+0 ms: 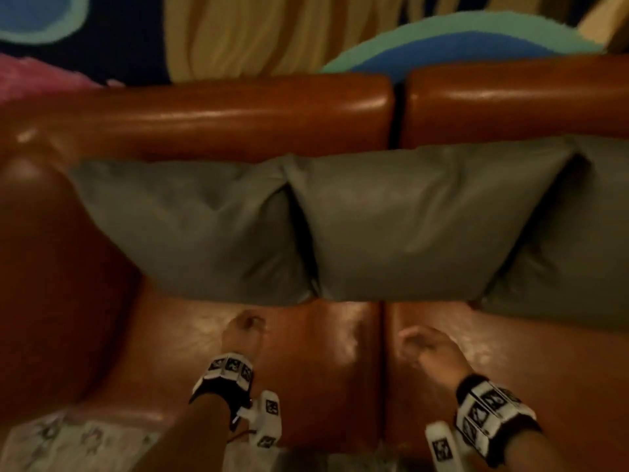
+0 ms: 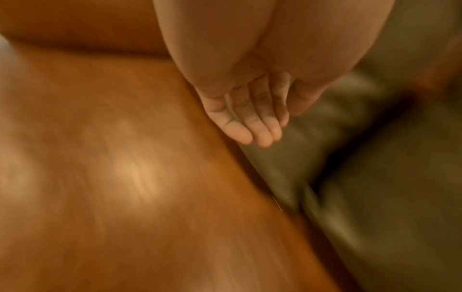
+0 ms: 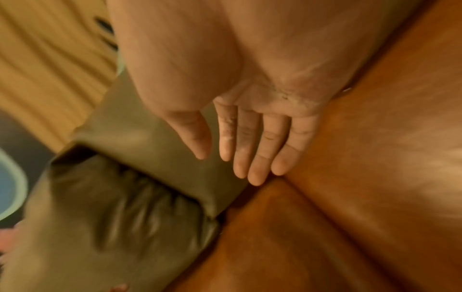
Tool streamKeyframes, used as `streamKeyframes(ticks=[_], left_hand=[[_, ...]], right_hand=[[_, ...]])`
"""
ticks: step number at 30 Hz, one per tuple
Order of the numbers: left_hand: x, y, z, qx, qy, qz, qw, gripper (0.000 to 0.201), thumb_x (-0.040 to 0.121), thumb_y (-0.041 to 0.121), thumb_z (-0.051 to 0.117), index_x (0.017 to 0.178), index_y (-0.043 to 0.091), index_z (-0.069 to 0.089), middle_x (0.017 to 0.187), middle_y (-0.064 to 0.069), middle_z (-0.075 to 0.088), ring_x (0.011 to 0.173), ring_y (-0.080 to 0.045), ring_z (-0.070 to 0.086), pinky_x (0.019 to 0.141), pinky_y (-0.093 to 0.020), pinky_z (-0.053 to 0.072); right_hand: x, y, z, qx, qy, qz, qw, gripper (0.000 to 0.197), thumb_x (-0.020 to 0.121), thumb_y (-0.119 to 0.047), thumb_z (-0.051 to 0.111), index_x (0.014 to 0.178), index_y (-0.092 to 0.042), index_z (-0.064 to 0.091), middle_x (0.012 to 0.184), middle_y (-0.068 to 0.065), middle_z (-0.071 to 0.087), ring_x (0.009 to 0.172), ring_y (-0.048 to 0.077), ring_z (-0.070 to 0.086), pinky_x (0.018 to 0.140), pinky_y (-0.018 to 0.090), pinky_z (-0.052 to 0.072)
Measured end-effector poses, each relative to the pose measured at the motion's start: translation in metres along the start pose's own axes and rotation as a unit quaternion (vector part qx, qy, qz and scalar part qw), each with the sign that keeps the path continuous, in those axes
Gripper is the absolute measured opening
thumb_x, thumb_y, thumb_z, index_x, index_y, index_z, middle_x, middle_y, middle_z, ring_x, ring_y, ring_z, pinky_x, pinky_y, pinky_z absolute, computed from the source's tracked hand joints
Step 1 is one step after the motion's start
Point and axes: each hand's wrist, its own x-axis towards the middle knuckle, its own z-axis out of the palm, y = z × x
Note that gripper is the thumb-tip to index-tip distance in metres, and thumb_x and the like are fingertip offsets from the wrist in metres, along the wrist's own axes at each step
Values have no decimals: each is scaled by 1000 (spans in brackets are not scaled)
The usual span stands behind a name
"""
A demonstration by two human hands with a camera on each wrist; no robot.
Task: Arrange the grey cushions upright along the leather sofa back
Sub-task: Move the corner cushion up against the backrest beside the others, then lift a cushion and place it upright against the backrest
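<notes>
We count three grey cushions on the leather sofa: the left cushion, the middle cushion and the right cushion, cut by the frame edge. All stand upright in a row against the sofa back, neighbours touching. Our two hands hover above the seat; the left hand and right hand are both relaxed, fingers straight, holding nothing.
</notes>
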Motion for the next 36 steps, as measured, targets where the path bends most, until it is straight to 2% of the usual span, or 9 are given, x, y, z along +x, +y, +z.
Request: streamKeyframes(ticks=[4, 7, 11, 14, 18, 22, 27, 31, 36], left_hand=[[55, -5, -117, -56, 118, 13, 991, 8, 89, 34, 57, 84, 28, 60, 91, -9, 66, 80, -31, 64, 90, -58, 55], [73, 24, -183, -99, 180, 30, 978, 40, 88, 40, 62, 125, 23, 57, 122, -11, 65, 114, -34, 62, 102, -50, 48], [110, 64, -230, -144, 103, 106, 978, 79, 83, 54, 65, 148, 20, 36, 148, -12, 50, 134, -29, 50, 113, -42, 40], [139, 73, -241, -150, 15, 124, 981, 106, 52, 84, 67, 141, 33, 43, 141, -1, 59, 127, -25, 58, 111, -44, 43], [153, 73, -247, -187, -31, 112, 975, 104, 38, 80, 78, 130, 40, 52, 133, 4, 64, 119, -25, 63, 103, -48, 50], [164, 67, -285, -181, 92, 191, 960, 80, 57, 64, 74, 123, 22, 59, 132, -8, 62, 119, -25, 62, 102, -41, 50], [200, 56, -335, -171, 134, 161, 963, 103, 54, 73, 69, 142, 26, 44, 145, -7, 52, 131, -26, 52, 111, -47, 42], [201, 60, -329, -170, 69, 128, 975, 104, 50, 70, 73, 143, 38, 38, 148, 2, 50, 132, -27, 51, 110, -53, 42], [180, 33, -309, -218, 152, 166, 949, 93, 70, 60, 68, 149, 29, 30, 151, -4, 46, 135, -23, 47, 112, -46, 41]], right_hand=[[20, -81, 89, -66, -11, -79, 995, 23, 81, -5, 71, 73, -26, 66, 75, -6, 71, 78, 19, 66, 77, 31, 51], [32, -142, 140, -81, 48, -109, 990, 23, 78, -33, 77, 94, -24, 64, 87, -1, 71, 90, 20, 65, 80, 28, 48], [48, -198, 185, 31, 95, -80, 992, 104, 46, -72, 77, 135, -34, 38, 125, -1, 59, 115, 23, 58, 96, 46, 49], [55, -210, 209, 91, 83, -62, 990, 108, 44, -73, 75, 139, -48, 28, 144, -6, 49, 126, 30, 50, 91, 57, 47], [49, -219, 244, 158, 85, -101, 978, 108, 39, -74, 79, 135, -55, 34, 138, -11, 54, 126, 23, 53, 98, 61, 45], [64, -248, 299, 151, 74, -160, 973, 88, 48, -74, 78, 126, -56, 44, 130, -14, 63, 120, 14, 60, 104, 51, 46], [90, -276, 359, 7, 69, -107, 992, 133, 36, -94, 59, 148, -40, 12, 142, 8, 54, 126, 33, 54, 103, 51, 46], [82, -272, 340, 18, 54, -81, 995, 124, 39, -86, 67, 145, -46, 16, 145, 5, 48, 125, 33, 53, 96, 55, 51], [70, -251, 302, 60, 0, -90, 994, 107, 47, -78, 72, 139, -53, 24, 140, -4, 47, 121, 24, 52, 92, 51, 53]])
